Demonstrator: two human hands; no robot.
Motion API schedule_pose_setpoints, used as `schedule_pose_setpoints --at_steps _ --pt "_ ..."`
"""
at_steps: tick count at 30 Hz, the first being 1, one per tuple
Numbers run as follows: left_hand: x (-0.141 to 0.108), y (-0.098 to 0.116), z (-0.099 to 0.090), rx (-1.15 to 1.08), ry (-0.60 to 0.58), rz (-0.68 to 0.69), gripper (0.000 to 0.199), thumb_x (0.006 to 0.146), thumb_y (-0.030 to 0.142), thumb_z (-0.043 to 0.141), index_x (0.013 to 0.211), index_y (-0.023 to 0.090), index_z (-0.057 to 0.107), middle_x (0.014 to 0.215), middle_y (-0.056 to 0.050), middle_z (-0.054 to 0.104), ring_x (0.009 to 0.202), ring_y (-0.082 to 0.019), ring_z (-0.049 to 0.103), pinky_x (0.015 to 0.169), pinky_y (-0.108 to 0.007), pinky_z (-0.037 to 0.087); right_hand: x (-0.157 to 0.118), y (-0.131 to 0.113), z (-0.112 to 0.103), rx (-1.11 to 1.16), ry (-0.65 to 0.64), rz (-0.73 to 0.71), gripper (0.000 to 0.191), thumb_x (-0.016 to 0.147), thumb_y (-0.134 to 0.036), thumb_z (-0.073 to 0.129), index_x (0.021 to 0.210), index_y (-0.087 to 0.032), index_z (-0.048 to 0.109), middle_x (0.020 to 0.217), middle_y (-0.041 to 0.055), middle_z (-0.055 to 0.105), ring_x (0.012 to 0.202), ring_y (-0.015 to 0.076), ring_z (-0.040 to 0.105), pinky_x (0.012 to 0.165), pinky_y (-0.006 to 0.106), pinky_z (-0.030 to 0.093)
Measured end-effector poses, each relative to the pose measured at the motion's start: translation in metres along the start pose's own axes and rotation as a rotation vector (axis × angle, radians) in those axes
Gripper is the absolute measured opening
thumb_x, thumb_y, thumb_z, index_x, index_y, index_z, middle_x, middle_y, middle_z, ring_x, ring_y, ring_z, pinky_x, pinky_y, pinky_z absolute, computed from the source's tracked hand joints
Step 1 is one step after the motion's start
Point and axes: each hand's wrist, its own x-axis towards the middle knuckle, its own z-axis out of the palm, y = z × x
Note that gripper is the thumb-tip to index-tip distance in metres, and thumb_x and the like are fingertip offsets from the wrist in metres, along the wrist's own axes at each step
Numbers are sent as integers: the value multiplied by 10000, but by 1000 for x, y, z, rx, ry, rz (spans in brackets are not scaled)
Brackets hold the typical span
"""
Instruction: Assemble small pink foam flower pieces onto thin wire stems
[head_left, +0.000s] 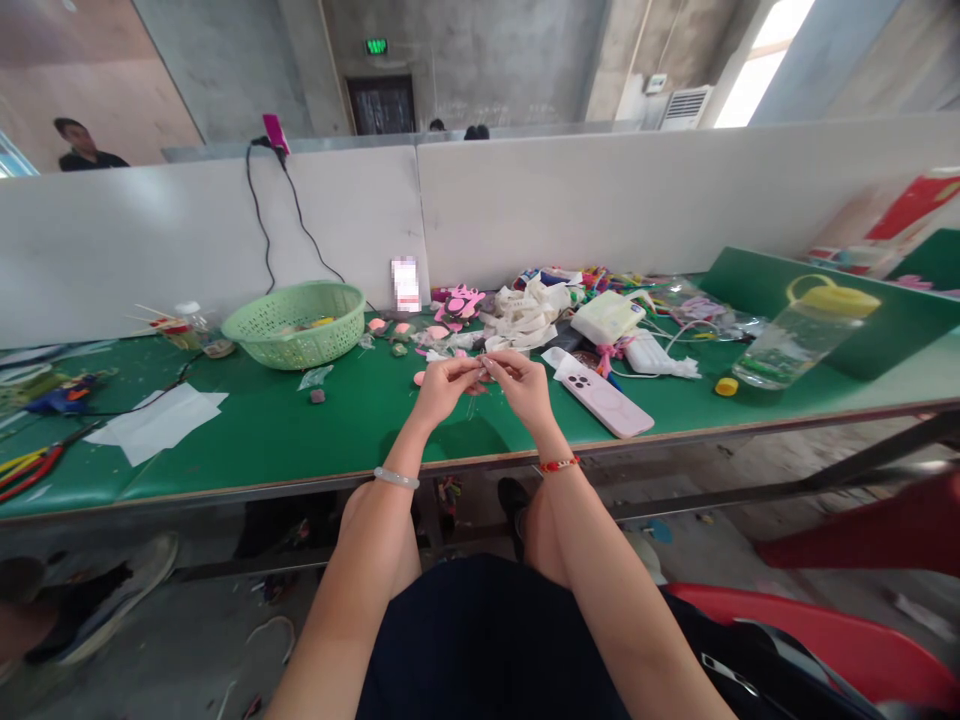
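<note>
Above the green table (300,440), my left hand (448,385) and my right hand (523,383) meet at their fingertips. Both hands are closed in a pinch around something too small to make out, with thin clear strands hanging below. Just behind them lie small pink pieces (403,329) and a pink and black figure (459,305). To the right of my right hand a pink phone (609,402) lies by the table's front edge. A heap of whitish strips (529,312) is behind my hands.
A light green basket (307,335) stands at the left, with white paper (161,420) and red-handled pliers (34,470) nearer the edge. At the right are a yellow-lidded bottle (802,335) and a green box (795,300). A lit phone (405,284) leans on the partition.
</note>
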Motion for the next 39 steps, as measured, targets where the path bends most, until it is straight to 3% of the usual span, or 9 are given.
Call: schedule_pose_setpoints --at_steps 7,14,19,29,39 --pt "0 -2 0 39 -2 -3 371 730 465 764 888 130 735 804 -73 761 638 -184 711 626 -300 595 0 2 -2 -72 -7 9 267 787 -458 680 810 -199 745 858 72 739 709 198 672 650 330 541" --pt "-2 -3 4 150 13 -27 160 811 299 696 866 154 730 774 -48 751 636 -173 703 619 -284 585 1 12 -2 -174 26 81 245 746 -437 675 768 -193 661 772 73 715 676 212 671 608 327 525" --pt "-2 -3 6 168 29 -4 170 831 313 682 877 156 730 800 -55 753 644 -178 705 625 -290 584 0 11 -1 -210 53 24 191 776 -395 650 809 -211 614 807 52 710 718 198 666 657 325 530" --pt "-2 -3 5 135 30 -41 169 855 278 657 948 152 724 858 -68 762 665 -181 720 657 -305 600 -2 7 0 -329 75 -163 144 847 -315 608 899 -208 689 867 64 684 718 186 634 674 331 527" --pt "-3 1 5 146 16 -4 164 857 256 650 947 150 738 811 -63 762 640 -183 715 608 -286 589 -3 6 -2 -319 62 -143 306 880 -475 617 1007 -240 766 869 76 691 763 209 641 691 349 541"
